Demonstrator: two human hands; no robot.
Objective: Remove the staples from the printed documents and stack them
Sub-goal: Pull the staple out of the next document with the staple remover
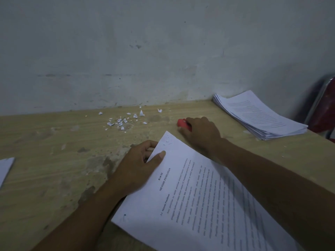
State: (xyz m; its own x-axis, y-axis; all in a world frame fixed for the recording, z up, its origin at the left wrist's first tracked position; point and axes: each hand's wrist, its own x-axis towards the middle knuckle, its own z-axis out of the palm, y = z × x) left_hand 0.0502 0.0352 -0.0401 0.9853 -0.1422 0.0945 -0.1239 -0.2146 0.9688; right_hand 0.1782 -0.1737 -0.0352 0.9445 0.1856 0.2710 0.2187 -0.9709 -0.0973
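I see my left hand with its grip pinched on the printed document, thumb on top, fingers under the far corner. The document lies on the tabletop, its long axis slanting from left to near right, heading pointing left. My right hand grips the red staple remover, beside the stacked pages.

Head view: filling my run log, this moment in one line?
left hand: pinches document corner | right hand: grips red staple remover | stack: far right
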